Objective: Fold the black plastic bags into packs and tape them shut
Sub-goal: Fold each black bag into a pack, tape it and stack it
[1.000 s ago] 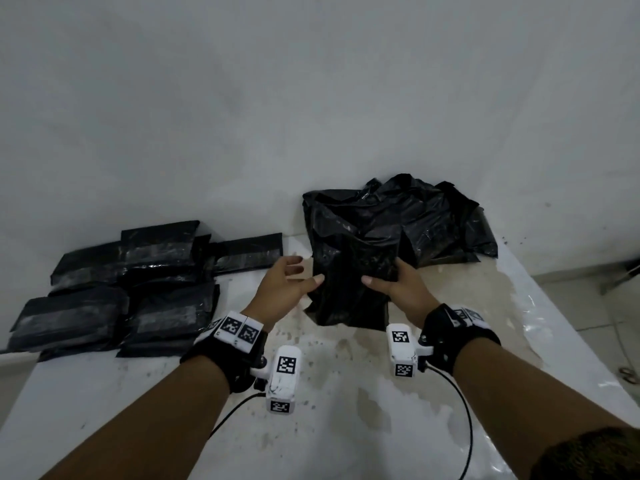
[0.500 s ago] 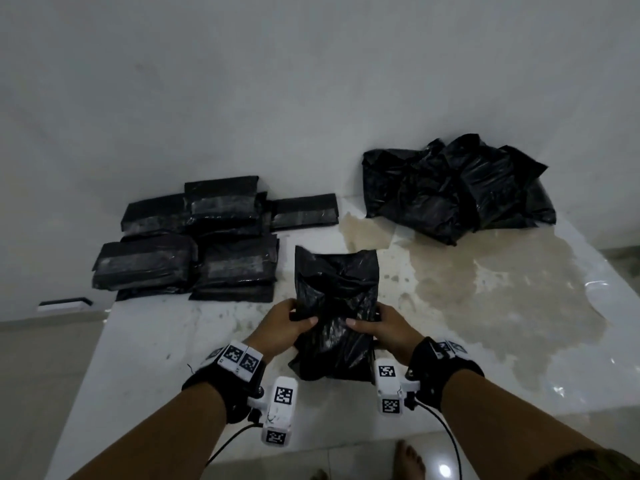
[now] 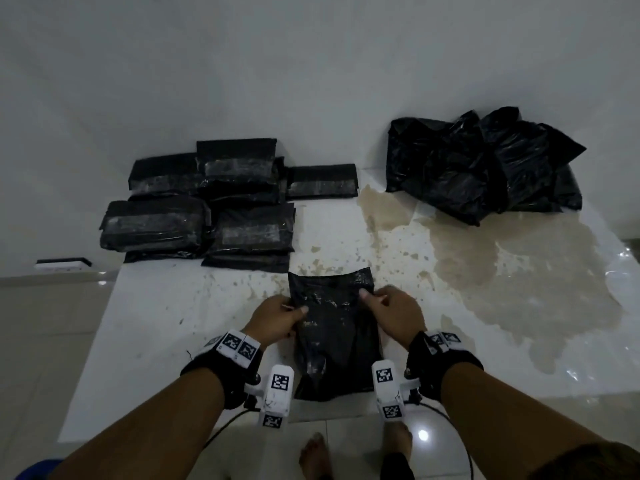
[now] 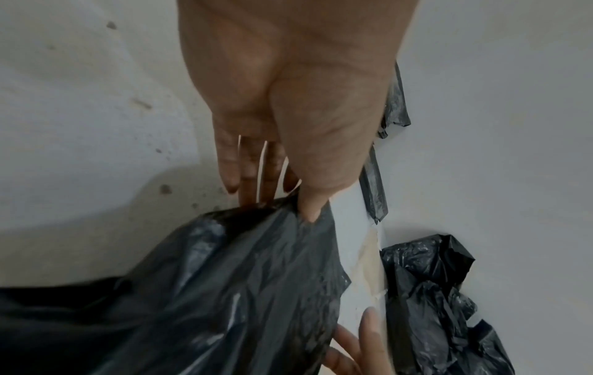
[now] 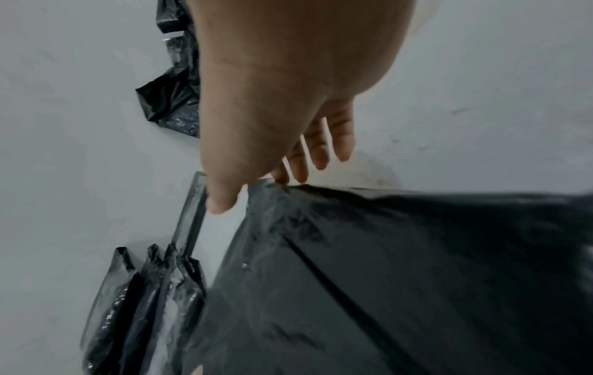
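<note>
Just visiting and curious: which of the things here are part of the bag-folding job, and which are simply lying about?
Part of the job:
- bag, held at its sides by the left hand and right hand
- taped packs
- loose bags

Lying about:
- stains on the table
- small wall fitting

Dim, flat light; wide-angle bending at edges; blurred wrist views.
</note>
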Available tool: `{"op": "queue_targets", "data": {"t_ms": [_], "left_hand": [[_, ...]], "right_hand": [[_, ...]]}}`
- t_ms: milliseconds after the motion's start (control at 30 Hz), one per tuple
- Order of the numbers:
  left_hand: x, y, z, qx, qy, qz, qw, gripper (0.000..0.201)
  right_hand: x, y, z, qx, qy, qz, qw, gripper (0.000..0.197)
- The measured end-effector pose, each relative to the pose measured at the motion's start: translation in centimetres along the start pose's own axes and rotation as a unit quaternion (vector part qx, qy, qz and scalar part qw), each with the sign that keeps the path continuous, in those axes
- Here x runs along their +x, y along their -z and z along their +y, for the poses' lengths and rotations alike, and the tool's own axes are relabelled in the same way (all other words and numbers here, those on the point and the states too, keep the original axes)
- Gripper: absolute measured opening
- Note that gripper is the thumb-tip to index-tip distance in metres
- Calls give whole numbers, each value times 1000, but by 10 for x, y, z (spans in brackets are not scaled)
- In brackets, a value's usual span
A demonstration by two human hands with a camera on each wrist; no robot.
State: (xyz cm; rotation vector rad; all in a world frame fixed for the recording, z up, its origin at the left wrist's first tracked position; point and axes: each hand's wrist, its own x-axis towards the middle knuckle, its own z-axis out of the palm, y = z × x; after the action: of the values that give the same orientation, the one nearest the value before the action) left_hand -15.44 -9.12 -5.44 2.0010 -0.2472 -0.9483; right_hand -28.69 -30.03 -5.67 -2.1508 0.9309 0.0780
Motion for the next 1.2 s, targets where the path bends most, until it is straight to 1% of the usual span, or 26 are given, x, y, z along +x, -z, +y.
{"op": "queue_targets", "data": {"t_ms": [67,100,167,200,300,367,467,500,533,600,767,867,933,1000,1067,1133,1200], "left_hand": [[11,6,6,-15,3,37,999,21],[17,8,10,-19,6,50,999,24],[28,12,18,-21,14,58,998,25],[35,13,20,-19,21,60,998,25],[51,16,19,1,41,75,996,25],[59,18,14,19,53,79,995,26],[67,20,5,42,53,82,994,15],[69,20,2,43,51,83,994,12],[72,21,-2,39,49,87,994,14],[77,22,-10,32,41,95,994,24],[63,19,6,47,18,119,992,29],[61,15,11,44,16,129,991,34],[63,12,9,33,18,129,991,39],[62,8,11,5,34,133,991,39],[60,3,12,-40,48,116,991,31],[58,-3,12,-66,60,97,991,21],[57,-5,10,-72,63,100,990,13]], "right_hand": [[20,5,-7,-29,50,16,998,38],[31,7,-10,-48,81,7,996,36],[48,12,-20,-107,128,-37,985,38],[56,14,-26,-139,140,-66,978,41],[73,14,-35,-211,154,-140,955,43],[79,10,-34,-251,152,-164,942,42],[86,7,-30,-286,152,-180,929,39],[87,7,-30,-291,152,-180,927,38],[89,8,-28,-287,154,-175,929,38],[94,11,-26,-258,156,-159,940,34],[106,27,-21,-175,168,-147,959,13],[108,34,-21,-116,173,-134,969,12],[108,36,-21,-74,156,-116,978,18],[104,36,-18,-14,98,-109,989,29],[95,33,-17,12,26,-118,993,42],[84,31,-18,8,-29,-141,990,53],[76,28,-20,45,-85,-187,978,59]]}}
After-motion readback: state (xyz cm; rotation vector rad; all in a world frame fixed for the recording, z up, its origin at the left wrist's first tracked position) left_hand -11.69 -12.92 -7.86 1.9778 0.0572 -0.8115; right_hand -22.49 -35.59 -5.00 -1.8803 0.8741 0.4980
